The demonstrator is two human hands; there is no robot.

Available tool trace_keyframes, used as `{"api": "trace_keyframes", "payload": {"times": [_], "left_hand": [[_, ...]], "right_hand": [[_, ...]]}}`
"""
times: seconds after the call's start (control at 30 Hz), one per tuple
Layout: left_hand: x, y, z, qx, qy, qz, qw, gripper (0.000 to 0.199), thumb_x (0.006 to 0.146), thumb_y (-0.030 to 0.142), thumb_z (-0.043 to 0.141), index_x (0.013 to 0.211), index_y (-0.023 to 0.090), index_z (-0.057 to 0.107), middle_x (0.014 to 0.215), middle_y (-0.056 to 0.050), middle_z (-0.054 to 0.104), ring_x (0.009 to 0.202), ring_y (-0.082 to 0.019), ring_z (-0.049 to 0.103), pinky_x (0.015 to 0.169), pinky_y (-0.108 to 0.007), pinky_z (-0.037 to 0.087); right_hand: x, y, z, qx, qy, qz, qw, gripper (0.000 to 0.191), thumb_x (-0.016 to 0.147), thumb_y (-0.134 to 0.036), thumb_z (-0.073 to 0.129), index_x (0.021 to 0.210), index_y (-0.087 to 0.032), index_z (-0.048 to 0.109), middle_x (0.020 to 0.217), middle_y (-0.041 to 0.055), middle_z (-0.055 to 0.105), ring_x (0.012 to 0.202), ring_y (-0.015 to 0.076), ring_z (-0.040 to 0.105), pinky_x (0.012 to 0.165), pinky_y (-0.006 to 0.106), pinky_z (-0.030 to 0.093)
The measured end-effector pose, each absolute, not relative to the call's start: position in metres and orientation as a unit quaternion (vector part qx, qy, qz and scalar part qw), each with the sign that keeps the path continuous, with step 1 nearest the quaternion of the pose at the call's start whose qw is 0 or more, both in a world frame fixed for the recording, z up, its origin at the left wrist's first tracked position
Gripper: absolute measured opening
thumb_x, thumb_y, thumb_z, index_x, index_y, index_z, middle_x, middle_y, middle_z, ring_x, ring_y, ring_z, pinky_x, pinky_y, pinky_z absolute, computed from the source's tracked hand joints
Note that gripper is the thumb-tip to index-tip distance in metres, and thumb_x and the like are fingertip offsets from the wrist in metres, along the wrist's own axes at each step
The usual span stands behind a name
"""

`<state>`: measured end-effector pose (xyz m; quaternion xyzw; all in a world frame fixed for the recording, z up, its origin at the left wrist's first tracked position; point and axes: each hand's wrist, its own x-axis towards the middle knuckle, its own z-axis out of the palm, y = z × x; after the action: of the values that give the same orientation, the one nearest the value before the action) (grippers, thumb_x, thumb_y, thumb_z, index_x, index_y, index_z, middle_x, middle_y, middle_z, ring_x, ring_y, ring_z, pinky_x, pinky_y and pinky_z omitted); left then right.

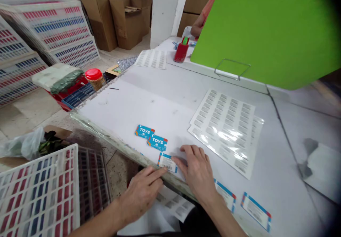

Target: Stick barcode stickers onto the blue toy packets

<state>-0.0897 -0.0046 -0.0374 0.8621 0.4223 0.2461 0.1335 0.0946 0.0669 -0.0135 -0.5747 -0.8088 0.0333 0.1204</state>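
A small blue-bordered card (167, 162) lies white side up at the table's near edge, with a barcode label on its lower part. My left hand (145, 187) reaches over the edge, its index finger stretched to the card's lower side and its other fingers bent. The thumb of my right hand (195, 169) touches the card's right side, while its fingers arch apart over the table. Just beyond, two blue TOYS cards (157, 143) overlap, printed side up. Two more white-sided cards (256, 210) lie to the right, one partly hidden by my right forearm. Below my left hand is a label sheet (177, 204).
Barcode label sheets (223, 123) lie on the table (160, 105) at right. A red tape dispenser (181, 50) and a large green board (266, 31) stand farther back, with a person's arm (199, 26) behind. Plastic crates (39, 191) and a red-lidded jar (94, 78) are at left.
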Motion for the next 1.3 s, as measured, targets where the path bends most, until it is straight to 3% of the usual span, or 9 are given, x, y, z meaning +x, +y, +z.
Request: {"api": "trace_keyframes", "payload": {"times": [0.1, 0.27, 0.43, 0.63, 0.8, 1.07, 1.3], "left_hand": [[-0.089, -0.005, -0.037, 0.860, 0.426, 0.249, 0.130, 0.027, 0.089, 0.010, 0.035, 0.070, 0.016, 0.053, 0.111, -0.009, 0.059, 0.084, -0.017, 0.053, 0.077, -0.032, 0.048], [-0.089, -0.010, -0.035, 0.847, 0.444, 0.258, 0.136, 0.027, 0.091, 0.012, 0.034, 0.073, 0.015, 0.054, 0.111, -0.009, 0.059, 0.081, -0.017, 0.053, 0.074, -0.031, 0.050], [-0.090, -0.014, -0.033, 0.830, 0.460, 0.290, 0.125, 0.028, 0.091, 0.012, 0.031, 0.078, 0.016, 0.055, 0.108, -0.010, 0.061, 0.090, -0.018, 0.055, 0.081, -0.031, 0.049], [-0.092, -0.013, -0.032, 0.828, 0.451, 0.320, 0.095, 0.023, 0.090, 0.013, 0.036, 0.083, 0.016, 0.057, 0.110, -0.010, 0.060, 0.094, -0.016, 0.057, 0.083, -0.027, 0.047], [-0.095, -0.015, -0.033, 0.825, 0.465, 0.310, 0.090, 0.024, 0.090, 0.014, 0.035, 0.080, 0.018, 0.057, 0.112, -0.010, 0.060, 0.097, -0.017, 0.058, 0.085, -0.028, 0.047], [-0.100, -0.019, -0.028, 0.816, 0.490, 0.301, 0.066, 0.025, 0.090, 0.016, 0.035, 0.082, 0.018, 0.058, 0.109, -0.010, 0.062, 0.096, -0.017, 0.060, 0.082, -0.027, 0.050], [-0.114, -0.027, -0.030, 0.809, 0.497, 0.308, 0.054, 0.021, 0.092, 0.021, 0.037, 0.086, 0.018, 0.057, 0.106, -0.010, 0.064, 0.093, -0.016, 0.062, 0.084, -0.027, 0.049]], "right_hand": [[0.092, 0.070, -0.011, -0.576, -0.808, 0.038, 0.117, 0.018, 0.087, -0.035, 0.047, 0.083, -0.018, 0.055, 0.082, 0.0072, 0.056, 0.081, 0.0245, 0.048, 0.072, 0.038, 0.037], [0.080, 0.052, -0.003, -0.526, -0.837, 0.099, 0.117, 0.020, 0.080, -0.025, 0.060, 0.098, -0.018, 0.055, 0.091, 0.0069, 0.056, 0.086, 0.0242, 0.048, 0.073, 0.037, 0.039], [0.064, 0.042, 0.006, -0.549, -0.821, 0.125, 0.093, 0.008, 0.077, -0.017, 0.062, 0.079, -0.020, 0.055, 0.085, 0.0042, 0.056, 0.081, 0.0218, 0.050, 0.072, 0.036, 0.040], [0.062, 0.041, 0.013, -0.597, -0.787, 0.126, 0.089, 0.023, 0.073, -0.021, 0.067, 0.093, -0.020, 0.056, 0.095, 0.0052, 0.057, 0.090, 0.0236, 0.050, 0.077, 0.038, 0.041], [0.056, 0.037, 0.013, -0.600, -0.780, 0.156, 0.080, 0.014, 0.073, -0.021, 0.067, 0.084, -0.020, 0.057, 0.091, 0.0035, 0.058, 0.087, 0.0218, 0.051, 0.076, 0.035, 0.041], [0.054, 0.035, 0.015, -0.615, -0.770, 0.152, 0.070, 0.021, 0.074, -0.025, 0.066, 0.092, -0.019, 0.057, 0.091, 0.0070, 0.058, 0.090, 0.0262, 0.052, 0.079, 0.040, 0.039], [0.041, 0.032, 0.017, -0.602, -0.760, 0.232, 0.076, 0.015, 0.075, -0.014, 0.062, 0.089, -0.019, 0.058, 0.090, 0.0050, 0.062, 0.089, 0.0236, 0.056, 0.079, 0.036, 0.041]]}}
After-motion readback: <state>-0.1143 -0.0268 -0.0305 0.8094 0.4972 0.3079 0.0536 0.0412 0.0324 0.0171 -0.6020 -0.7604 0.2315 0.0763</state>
